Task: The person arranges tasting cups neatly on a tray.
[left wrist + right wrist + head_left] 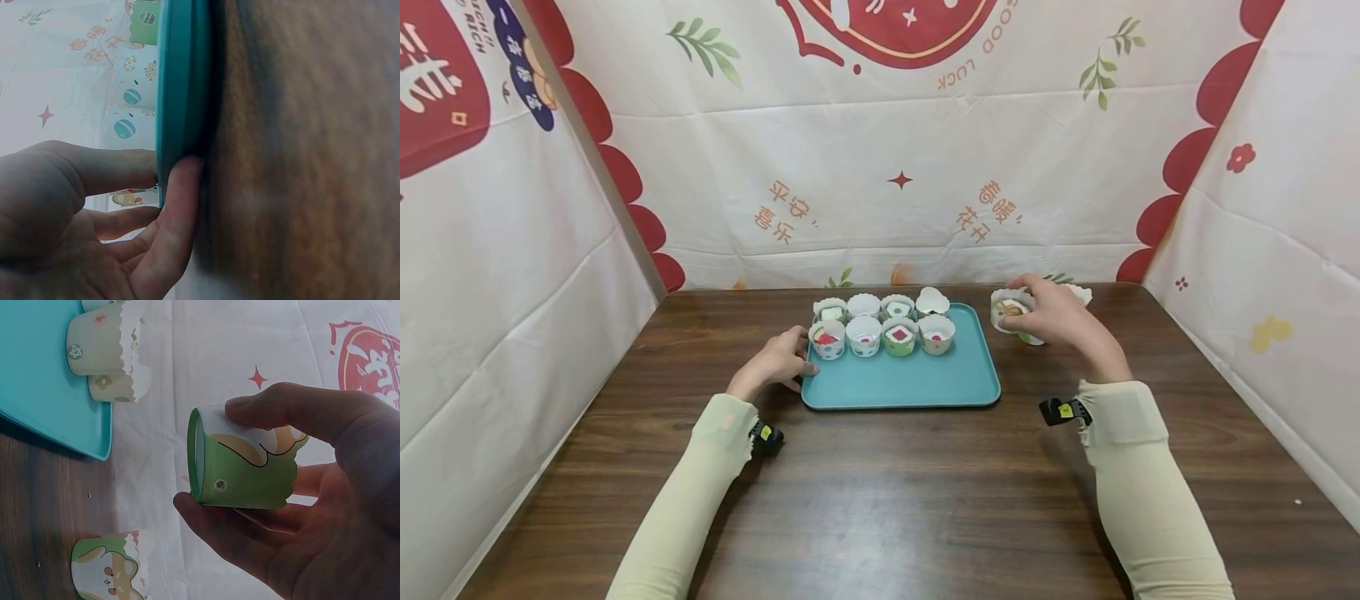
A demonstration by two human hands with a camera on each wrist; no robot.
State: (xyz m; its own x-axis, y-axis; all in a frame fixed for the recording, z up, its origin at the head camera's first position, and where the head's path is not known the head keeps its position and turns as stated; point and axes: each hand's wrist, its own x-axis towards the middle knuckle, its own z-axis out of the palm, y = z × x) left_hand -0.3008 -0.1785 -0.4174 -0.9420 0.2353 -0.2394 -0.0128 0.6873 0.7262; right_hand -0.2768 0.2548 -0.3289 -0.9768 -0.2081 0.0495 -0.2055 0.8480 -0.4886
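A teal rectangular tray point(895, 385) lies on the table with several paper baking cups in two rows. My left hand point(778, 358) holds the tray's left edge; in the left wrist view, its fingers point(180, 212) pinch the rim point(181, 75). To the right of the tray, my right hand point(1060, 315) grips a green paper baking cup point(250, 472) with an animal print, lifted above the table between thumb and fingers. Another green printed cup point(103, 569) stands on the table beneath it, partly hidden in the head view.
On the tray, the front row includes a strawberry-decorated cup point(826, 339) and a green cup with a dark red square point(900, 336). A white scalloped cup rim point(1080, 293) shows behind my right hand. A printed white cloth point(880, 225) stands behind the wooden table point(910, 492).
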